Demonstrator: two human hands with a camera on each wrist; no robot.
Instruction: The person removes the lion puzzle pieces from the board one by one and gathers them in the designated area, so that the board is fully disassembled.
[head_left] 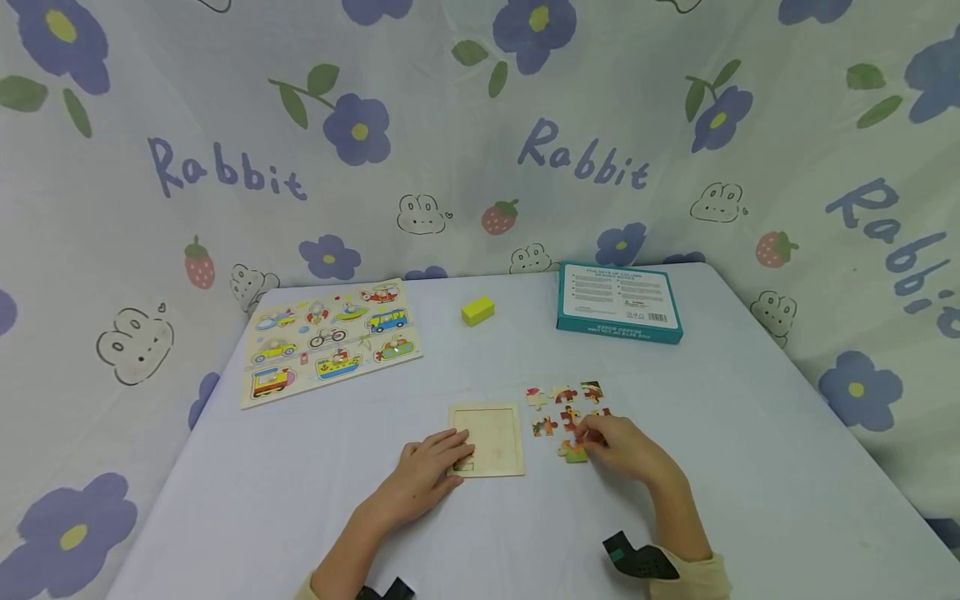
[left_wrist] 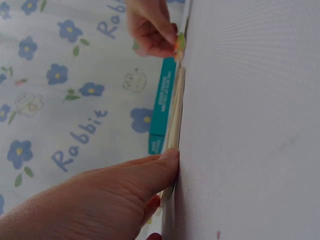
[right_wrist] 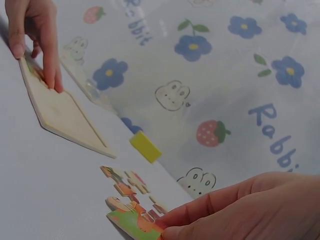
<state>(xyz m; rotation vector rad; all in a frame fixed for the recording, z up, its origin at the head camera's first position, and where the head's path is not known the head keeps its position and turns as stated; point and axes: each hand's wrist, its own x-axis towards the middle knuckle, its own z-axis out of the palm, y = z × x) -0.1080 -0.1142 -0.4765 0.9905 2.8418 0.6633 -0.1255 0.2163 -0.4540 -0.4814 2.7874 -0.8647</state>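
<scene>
A small wooden puzzle tray (head_left: 491, 433) lies on the table before me. My left hand (head_left: 431, 471) rests on its near left corner with straight fingers, next to a piece set in that corner. In the right wrist view the tray (right_wrist: 60, 112) shows with the left hand (right_wrist: 35, 40) on it. Several loose puzzle pieces (head_left: 562, 404) lie right of the tray. My right hand (head_left: 618, 446) pinches a green and orange puzzle piece (head_left: 573, 452) at the near edge of that group; the same piece (right_wrist: 132, 222) shows under my fingertips (right_wrist: 172, 222).
A vehicle peg puzzle board (head_left: 330, 337) lies at the back left of the table. A yellow block (head_left: 477, 311) sits at the back middle and a teal box (head_left: 618, 302) at the back right. A flowered cloth hangs behind the table (head_left: 750, 467).
</scene>
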